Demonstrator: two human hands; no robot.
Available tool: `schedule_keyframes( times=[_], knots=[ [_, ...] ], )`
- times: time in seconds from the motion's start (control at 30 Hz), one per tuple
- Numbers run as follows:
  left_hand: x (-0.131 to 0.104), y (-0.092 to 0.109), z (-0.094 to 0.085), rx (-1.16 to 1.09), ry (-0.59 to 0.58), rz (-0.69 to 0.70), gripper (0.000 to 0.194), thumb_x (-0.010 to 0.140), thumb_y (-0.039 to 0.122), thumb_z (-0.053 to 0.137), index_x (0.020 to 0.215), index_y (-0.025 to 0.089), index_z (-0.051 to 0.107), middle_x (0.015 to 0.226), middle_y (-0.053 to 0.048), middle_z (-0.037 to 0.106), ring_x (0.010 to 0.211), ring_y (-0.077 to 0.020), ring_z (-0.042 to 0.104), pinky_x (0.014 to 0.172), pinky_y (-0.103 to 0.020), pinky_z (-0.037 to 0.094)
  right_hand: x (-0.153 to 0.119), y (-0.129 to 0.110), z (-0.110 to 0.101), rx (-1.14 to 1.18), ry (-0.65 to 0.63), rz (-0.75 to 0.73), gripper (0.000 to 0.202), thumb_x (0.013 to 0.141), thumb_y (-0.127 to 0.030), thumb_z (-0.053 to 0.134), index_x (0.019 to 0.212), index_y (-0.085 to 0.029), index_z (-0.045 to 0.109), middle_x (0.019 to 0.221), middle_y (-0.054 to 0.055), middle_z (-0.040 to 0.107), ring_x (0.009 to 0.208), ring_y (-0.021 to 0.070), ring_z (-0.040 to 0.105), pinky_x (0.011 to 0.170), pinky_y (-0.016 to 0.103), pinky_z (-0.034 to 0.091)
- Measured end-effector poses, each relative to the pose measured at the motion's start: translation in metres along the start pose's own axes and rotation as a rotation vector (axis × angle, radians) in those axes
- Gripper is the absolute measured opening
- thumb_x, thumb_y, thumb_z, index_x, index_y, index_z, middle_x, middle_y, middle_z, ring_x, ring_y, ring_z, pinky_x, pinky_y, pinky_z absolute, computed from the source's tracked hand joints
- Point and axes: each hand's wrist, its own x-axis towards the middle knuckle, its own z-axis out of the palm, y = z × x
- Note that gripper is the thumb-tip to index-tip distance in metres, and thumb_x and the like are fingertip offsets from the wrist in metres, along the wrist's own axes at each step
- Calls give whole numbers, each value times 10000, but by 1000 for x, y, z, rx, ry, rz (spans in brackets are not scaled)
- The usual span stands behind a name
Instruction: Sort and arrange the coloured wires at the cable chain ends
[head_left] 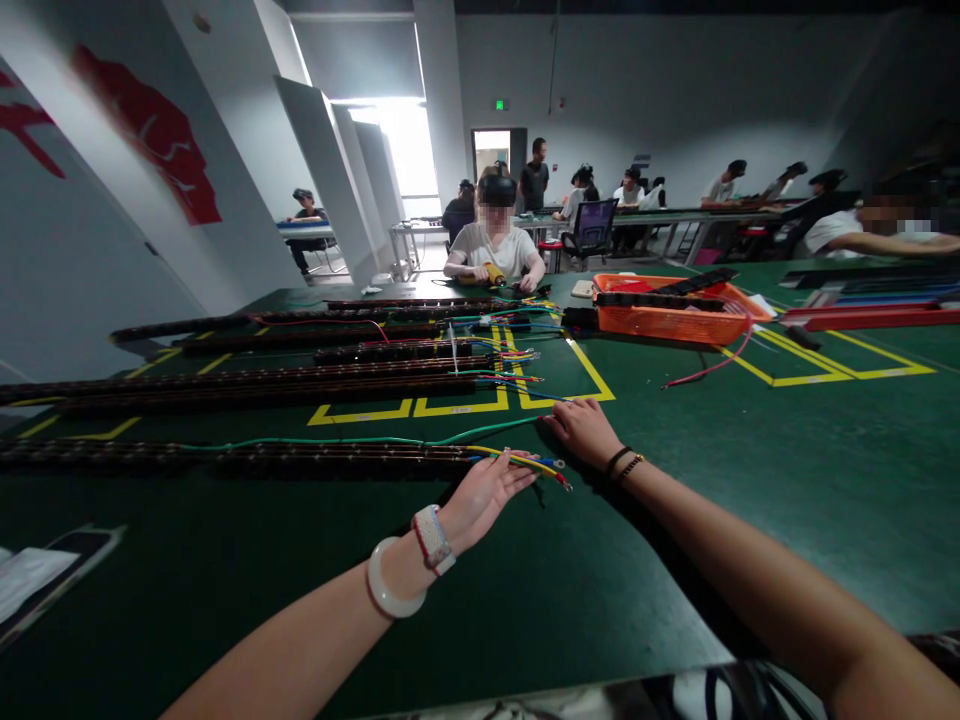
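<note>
My right hand (589, 432) is closed on the end of a green wire (480, 431). The wire runs left along a black cable chain (337, 458) lying on the table. My left hand (487, 492) rests beside the chain's right end, its fingers stretched out and loosely together. A yellow wire (536, 463) with a red-sleeved ring terminal passes over these fingers. Close by, a blue-sleeved ring terminal (553, 463) sticks out to the right. Whether the left thumb presses on the wires cannot be made out.
More cable chains (247, 380) with wire ends lie beyond, across yellow-taped rectangles (461, 408). An orange basket (667, 322) holds black chain pieces. Opposite, a person (495, 245) has a yellow tool (495, 275). Coloured strips (877, 305) lie at right, a paper-covered board (52, 580) at left.
</note>
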Motion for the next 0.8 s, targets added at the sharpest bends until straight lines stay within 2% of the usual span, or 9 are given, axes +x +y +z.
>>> schedule_keyframes(
  times=[0.33, 0.5, 0.57, 0.73, 0.8],
  knots=[
    [2, -1, -4, -6, -17, 0, 211, 885, 249, 515, 964, 86, 625, 1089, -159, 637, 1054, -237, 591, 1023, -426, 391, -11, -1, -6, 74, 20, -5, 349, 922, -456, 400, 817, -165, 560, 797, 55, 658, 825, 190, 534, 782, 309, 276],
    [1, -1, -4, -9, -16, -2, 222, 884, 240, 517, 986, 68, 612, 1109, -176, 624, 1070, -249, 583, 1026, -428, 392, -18, 2, -21, 98, 95, -46, 350, 910, -472, 422, 849, -168, 586, 799, 54, 652, 803, 186, 525, 778, 311, 283],
    [1, -1, -5, -10, -18, -5, 228, 886, 243, 513, 993, 66, 610, 1115, -180, 621, 1077, -252, 581, 1027, -428, 391, -20, 1, -32, 143, 117, -146, 345, 912, -458, 425, 841, -169, 600, 783, 51, 643, 783, 173, 512, 769, 303, 288],
    [2, -2, -5, -4, -16, -2, 216, 887, 232, 511, 987, 70, 613, 1126, -181, 620, 1080, -248, 581, 1025, -423, 391, -26, -5, -56, 176, 13, -656, 458, 873, -554, 426, 676, -176, 594, 654, 25, 586, 682, 148, 445, 719, 299, 283],
    [3, -2, -4, -5, 7, 2, 188, 884, 215, 514, 960, 77, 618, 1110, -173, 628, 1060, -242, 592, 1020, -427, 393, -26, -8, -58, 146, 3, -730, 506, 844, -611, 426, 644, -174, 585, 619, 23, 574, 656, 145, 429, 701, 307, 274]
  ],
)
